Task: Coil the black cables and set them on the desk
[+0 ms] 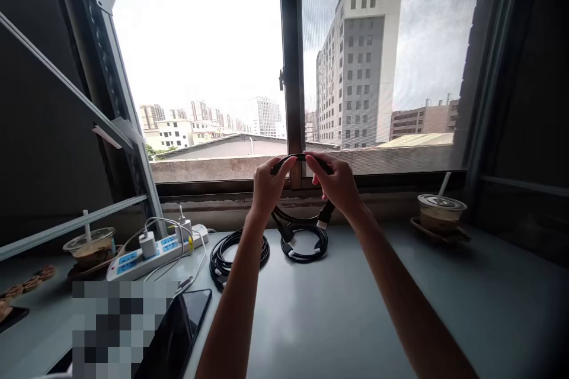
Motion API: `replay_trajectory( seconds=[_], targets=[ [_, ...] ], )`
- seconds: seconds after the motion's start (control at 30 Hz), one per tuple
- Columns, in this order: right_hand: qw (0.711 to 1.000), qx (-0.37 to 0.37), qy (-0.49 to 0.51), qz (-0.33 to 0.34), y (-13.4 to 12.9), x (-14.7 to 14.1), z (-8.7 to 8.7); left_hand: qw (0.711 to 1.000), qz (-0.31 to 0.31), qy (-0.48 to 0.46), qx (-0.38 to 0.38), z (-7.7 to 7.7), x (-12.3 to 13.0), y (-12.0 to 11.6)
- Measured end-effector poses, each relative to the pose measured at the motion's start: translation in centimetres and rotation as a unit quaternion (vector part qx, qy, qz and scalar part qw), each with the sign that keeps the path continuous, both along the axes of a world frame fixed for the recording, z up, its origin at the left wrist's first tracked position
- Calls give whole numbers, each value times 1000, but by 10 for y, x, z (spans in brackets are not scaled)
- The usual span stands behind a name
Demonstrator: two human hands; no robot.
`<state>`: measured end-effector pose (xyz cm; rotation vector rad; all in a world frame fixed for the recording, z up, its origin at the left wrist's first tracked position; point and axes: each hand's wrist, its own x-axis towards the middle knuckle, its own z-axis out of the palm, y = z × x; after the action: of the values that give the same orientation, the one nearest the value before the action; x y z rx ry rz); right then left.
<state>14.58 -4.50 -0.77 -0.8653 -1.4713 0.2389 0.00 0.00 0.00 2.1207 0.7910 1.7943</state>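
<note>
Black larger coil (214, 257) lies on worktop (355, 308). Left hand (269, 186): fingers curled round held cable (299, 157), looped above worktop. Smaller coil (304, 259) beneath. Connector (328, 211) hangs at loop's lower right. Right hand (334, 180): fingers likewise gripping held cable. Step, as judged: shaping loop. Next move calls for even two-handed grip, connector controlled.

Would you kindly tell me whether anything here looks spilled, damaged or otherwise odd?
Only a pixelated patch at lower left stands out, its blocks hiding whatever lies beside the dark-screened device. Otherwise, no spill shows, and the held cable has no obvious damage.
</note>
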Motion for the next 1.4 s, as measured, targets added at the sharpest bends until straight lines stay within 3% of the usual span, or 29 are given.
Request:
replay_trajectory(
  seconds=[0.17,0.27,0.47,0.7,0.93,1.2,1.4],
  targets=[
    [987,49,-38,-147,24,3,-13,996,0,-6,-94,-9,11,3],
    [977,-13,-58,-207,39,9,-22,982,-9,16,-187,-15,13,9],
    [972,-145,-26,-185,77,23,-58,951,56,138,-270,-38,14,39],
    [958,-253,-50,-124,115,35,-109,903,233,222,-285,-93,32,67],
    [923,-333,-128,-143,127,32,-160,838,290,342,-310,-137,42,69],
    [921,-290,-211,-154,125,33,-168,797,349,403,-282,-154,55,67],
    [932,-292,-171,-126,133,41,-187,783,361,419,-283,-160,50,72]
  ],
)
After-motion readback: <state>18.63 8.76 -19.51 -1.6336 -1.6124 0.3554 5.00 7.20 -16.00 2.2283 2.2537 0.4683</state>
